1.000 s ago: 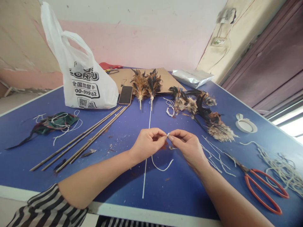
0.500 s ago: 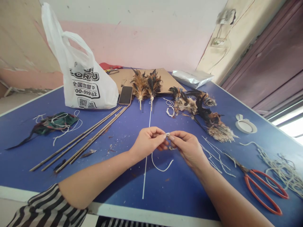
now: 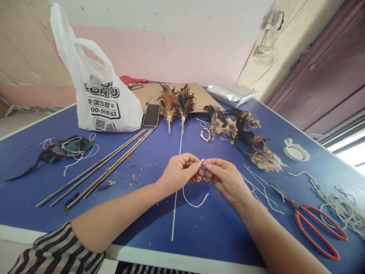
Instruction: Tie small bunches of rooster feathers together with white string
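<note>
My left hand (image 3: 182, 169) and my right hand (image 3: 224, 177) meet above the middle of the blue table, thumbs and fingertips almost touching. Both are closed in a pinch on a white string (image 3: 196, 206), whose free end curls down below my left hand. The bit between the fingertips is tiny, and the curled fingers hide part of it. To the right of my right hand, loose cut strings (image 3: 261, 190) lie beside the red-handled scissors (image 3: 316, 228). Beyond the hands, two feather bundles (image 3: 169, 104) with short stick ends rest on cardboard.
A white plastic bag (image 3: 105, 95) stands at the back left, beside a phone (image 3: 151, 115). Thin sticks (image 3: 94, 171) and a dark feather bunch (image 3: 67, 148) lie left. More feather bunches (image 3: 258, 148), a tape roll (image 3: 296, 151) and tangled string (image 3: 339, 203) are on the right.
My hands stay in nearly the same place. The fingertips have shifted slightly, and a short white end now sticks up between them.
</note>
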A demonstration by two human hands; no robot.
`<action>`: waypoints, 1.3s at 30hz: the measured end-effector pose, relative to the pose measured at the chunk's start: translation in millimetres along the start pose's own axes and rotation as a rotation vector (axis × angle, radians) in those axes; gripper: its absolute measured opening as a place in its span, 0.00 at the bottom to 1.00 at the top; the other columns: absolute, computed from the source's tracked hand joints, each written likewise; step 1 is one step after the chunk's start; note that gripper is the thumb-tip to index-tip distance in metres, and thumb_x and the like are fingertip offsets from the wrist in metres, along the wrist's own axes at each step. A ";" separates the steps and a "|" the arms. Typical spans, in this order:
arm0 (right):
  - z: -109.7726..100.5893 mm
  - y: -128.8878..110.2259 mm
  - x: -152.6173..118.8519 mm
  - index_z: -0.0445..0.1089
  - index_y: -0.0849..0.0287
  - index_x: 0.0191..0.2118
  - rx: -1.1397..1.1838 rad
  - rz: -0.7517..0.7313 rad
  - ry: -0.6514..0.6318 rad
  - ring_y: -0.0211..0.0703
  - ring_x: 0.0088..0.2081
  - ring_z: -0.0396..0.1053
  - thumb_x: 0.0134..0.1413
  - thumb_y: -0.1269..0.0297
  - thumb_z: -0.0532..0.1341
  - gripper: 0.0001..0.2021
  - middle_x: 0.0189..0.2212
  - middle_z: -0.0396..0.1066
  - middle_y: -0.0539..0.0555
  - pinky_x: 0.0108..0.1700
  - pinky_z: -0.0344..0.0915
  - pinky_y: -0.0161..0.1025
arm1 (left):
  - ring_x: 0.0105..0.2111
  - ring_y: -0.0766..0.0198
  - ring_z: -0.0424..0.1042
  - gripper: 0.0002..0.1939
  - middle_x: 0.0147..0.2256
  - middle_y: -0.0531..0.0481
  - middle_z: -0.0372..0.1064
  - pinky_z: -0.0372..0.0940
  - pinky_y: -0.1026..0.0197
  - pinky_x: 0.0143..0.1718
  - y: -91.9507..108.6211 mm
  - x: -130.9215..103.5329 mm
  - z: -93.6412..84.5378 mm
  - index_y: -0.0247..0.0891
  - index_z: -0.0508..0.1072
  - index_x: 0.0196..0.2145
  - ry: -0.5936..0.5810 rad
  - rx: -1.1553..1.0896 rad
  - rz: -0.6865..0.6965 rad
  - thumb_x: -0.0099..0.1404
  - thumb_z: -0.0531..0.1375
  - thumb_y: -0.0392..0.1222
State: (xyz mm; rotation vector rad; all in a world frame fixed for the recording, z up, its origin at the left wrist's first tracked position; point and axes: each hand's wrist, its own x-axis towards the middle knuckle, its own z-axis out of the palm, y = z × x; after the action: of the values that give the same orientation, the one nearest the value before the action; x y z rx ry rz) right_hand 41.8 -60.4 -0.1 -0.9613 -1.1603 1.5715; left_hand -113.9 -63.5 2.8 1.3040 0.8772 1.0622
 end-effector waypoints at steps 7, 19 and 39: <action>-0.2 -0.3 -0.2 0.70 0.63 0.29 -0.027 -0.029 -0.005 0.32 0.22 0.58 0.42 0.65 0.64 0.07 0.20 0.67 0.51 0.28 0.57 0.34 | 0.21 0.70 0.68 0.09 0.23 0.50 0.69 0.65 0.67 0.24 -3.0 0.2 1.1 0.32 0.66 0.31 0.042 0.045 0.050 0.57 0.57 0.43; -0.4 5.6 0.3 0.69 0.62 0.28 -0.231 -0.099 0.127 0.35 0.22 0.61 0.42 0.57 0.63 0.12 0.18 0.65 0.49 0.28 0.59 0.36 | 0.21 0.69 0.69 0.09 0.23 0.49 0.69 0.65 0.67 0.23 -1.8 -0.7 0.0 0.32 0.66 0.30 0.021 0.015 0.036 0.57 0.56 0.43; 9.8 -1.3 -4.4 0.60 0.58 0.27 0.211 -0.046 -0.068 0.31 0.21 0.59 0.47 0.62 0.61 0.09 0.21 0.64 0.47 0.25 0.58 0.32 | 0.14 0.67 0.66 0.13 0.19 0.55 0.66 0.56 0.69 0.12 -4.9 2.1 -3.9 0.39 0.55 0.37 0.072 -0.001 0.063 0.62 0.47 0.51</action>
State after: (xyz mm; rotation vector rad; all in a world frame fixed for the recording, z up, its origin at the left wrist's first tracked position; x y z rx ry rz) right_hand 34.1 -66.9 3.8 -0.7429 -1.0309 1.6628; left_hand -116.4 -60.2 -2.3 1.3061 0.8940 1.1649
